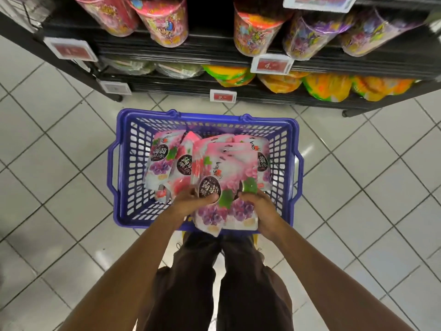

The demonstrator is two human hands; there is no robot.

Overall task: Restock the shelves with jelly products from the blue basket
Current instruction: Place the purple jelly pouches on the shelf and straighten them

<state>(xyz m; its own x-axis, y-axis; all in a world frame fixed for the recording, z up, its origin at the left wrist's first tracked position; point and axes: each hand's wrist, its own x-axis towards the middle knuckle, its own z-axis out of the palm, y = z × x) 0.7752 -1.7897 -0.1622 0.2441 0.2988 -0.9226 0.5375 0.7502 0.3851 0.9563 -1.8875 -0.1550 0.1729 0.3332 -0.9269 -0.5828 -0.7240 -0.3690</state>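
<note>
Quickly: white glossy tile floor, square tiles, dark grout, laid diagonally. Black metal shelves run across the far side, 3 levels visible. Top level holds tall round plastic tubs, pink, red and purple cartoon print, text too blurred to read. Lower level holds soft orange-yellow bags on the right and pale greenish ones on the left.

Blue basket, rigid plastic with lattice walls and a rounded rectangular rim, sits on the floor just near of the shelves, centre of scene. Dark brown trousers show below it, near edge.

Jelly pouches: flat, glossy film, pink-white with purple grape picture and green leaf. A dark round badge carries white characters, "蒟蒻果" readable. At least 2 are held as a stack above the near half of the basket, long axis near to far, hang-hole tops pointing far toward the shelves, grape ends toward the person. More loose pouches lie tilted and overlapping inside the basket, left and far-right; 1 reads "蒟蒻果冻".

Left hand pinches the stack's left edge, thumb flat across the badge, fingers hidden behind. Right hand grips the right edge, fingers curled over the front by the leaf.

Price tags, white frames with red panels, clip to the shelf edges; 1 starts "4.", rest blurred.
</note>
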